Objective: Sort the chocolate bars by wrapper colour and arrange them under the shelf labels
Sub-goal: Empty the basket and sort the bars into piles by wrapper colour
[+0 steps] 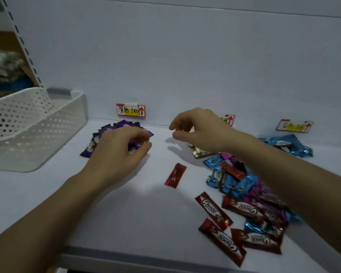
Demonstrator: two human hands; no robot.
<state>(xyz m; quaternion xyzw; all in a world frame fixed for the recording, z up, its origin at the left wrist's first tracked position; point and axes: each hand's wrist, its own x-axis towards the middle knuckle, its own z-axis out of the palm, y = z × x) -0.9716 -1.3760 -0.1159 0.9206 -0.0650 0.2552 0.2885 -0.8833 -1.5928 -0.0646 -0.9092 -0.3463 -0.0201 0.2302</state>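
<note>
Left of centre on the shelf (146, 203), our left hand (120, 150) curls over the fanned purple bars (124, 124) under the purple label (130, 110), pinching one wrapper. Right hand (197, 129) hovers loosely curled and empty, covering the gold bars (200, 152) and part of the middle label (229, 119). Lone red bar (175, 175) between hands. Mixed pile (244, 190) lower right, partly under the right forearm. White basket (34, 123) at left.
</note>
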